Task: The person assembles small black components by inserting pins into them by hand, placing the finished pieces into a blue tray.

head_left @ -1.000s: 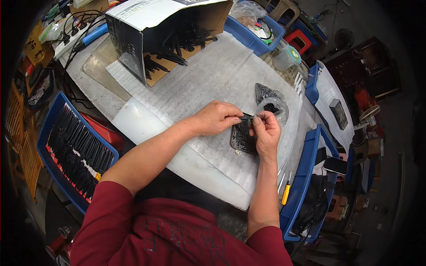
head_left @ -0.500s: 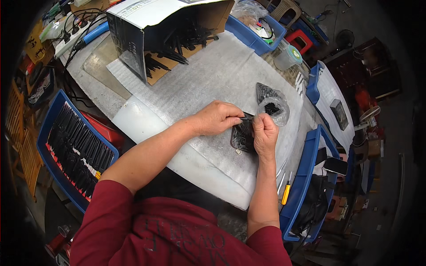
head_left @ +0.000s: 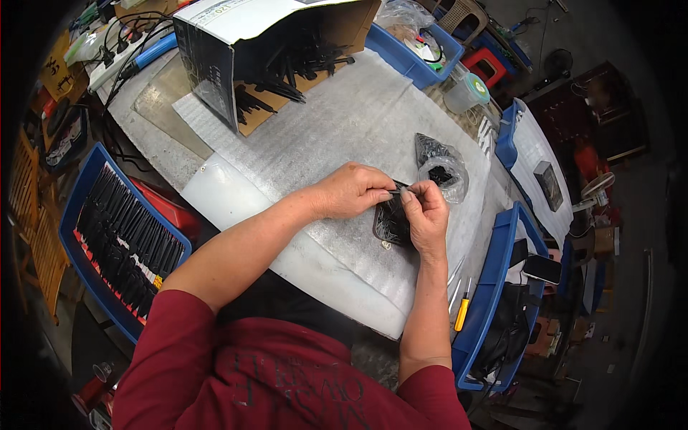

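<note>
My left hand (head_left: 351, 192) pinches a thin black rod-like piece (head_left: 398, 188) between thumb and fingers. My right hand (head_left: 428, 218) is closed at the other end of the same piece, thumb against fingertips; anything smaller in that pinch is hidden. Just below the hands lies a dark shallow tray (head_left: 388, 223) with many thin silvery pins, partly covered by my right hand. Beyond the right hand, an open clear plastic bag (head_left: 451, 188) holds small black parts. At the back left, a cardboard box (head_left: 206, 82) on its side contains many slender black pieces (head_left: 287, 80).
A blue crate (head_left: 70, 215) of black pieces in rows stands at the left. To the right are a yellow-handled screwdriver (head_left: 461, 314) and a blue bin (head_left: 479, 337) with a phone (head_left: 542, 269) at its edge. White foam sheet (head_left: 337, 122) covers the table.
The fingers of my right hand have shifted slightly left and up along the black piece, the thumb now showing more. My left hand has stayed almost still.
</note>
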Available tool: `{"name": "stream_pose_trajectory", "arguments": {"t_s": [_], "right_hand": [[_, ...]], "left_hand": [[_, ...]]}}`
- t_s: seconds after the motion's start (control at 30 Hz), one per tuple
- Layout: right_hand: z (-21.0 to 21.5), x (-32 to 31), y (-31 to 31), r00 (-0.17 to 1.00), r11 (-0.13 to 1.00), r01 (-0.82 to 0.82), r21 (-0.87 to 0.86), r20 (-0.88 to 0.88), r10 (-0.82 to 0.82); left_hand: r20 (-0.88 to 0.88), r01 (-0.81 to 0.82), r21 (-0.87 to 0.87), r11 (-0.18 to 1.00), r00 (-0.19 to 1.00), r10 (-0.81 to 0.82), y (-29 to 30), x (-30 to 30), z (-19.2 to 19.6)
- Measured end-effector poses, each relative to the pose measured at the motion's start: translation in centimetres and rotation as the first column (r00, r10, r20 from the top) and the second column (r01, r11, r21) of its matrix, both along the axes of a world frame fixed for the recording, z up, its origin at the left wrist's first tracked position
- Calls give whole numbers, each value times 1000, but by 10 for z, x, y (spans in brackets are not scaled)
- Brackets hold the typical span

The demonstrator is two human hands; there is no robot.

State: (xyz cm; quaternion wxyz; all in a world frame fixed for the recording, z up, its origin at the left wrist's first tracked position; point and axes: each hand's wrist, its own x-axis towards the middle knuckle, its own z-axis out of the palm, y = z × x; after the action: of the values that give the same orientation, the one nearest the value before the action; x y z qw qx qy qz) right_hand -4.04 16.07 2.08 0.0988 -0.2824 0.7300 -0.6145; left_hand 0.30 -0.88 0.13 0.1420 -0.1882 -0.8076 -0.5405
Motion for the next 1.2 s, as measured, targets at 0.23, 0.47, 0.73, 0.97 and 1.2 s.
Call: {"name": "stream_pose_trajectory", "arguments": {"t_s": [0.23, 0.47, 0.73, 0.97, 1.2], "right_hand": [[1, -5, 6, 975, 985, -5, -174, 216, 43], [1, 1, -1, 999, 995, -31, -96, 35, 34], [1, -1, 2, 991, 989, 7, -150, 135, 14], [-7, -5, 9, 1000, 998, 2, 60, -4, -2], [-2, -3, 5, 993, 990, -33, -134, 110, 48]], "left_hand": [[41, -16, -7, 1000, 999, 16, 2, -1, -1], [18, -9, 5, 1000, 1000, 8, 1, 1, 1], [31, -7, 18, 1000, 999, 7, 1, 1, 2], [-1, -12, 15, 1000, 1000, 12, 1, 1, 1], [-1, 2, 15, 1000, 1000, -2, 1, 0, -1]]}}
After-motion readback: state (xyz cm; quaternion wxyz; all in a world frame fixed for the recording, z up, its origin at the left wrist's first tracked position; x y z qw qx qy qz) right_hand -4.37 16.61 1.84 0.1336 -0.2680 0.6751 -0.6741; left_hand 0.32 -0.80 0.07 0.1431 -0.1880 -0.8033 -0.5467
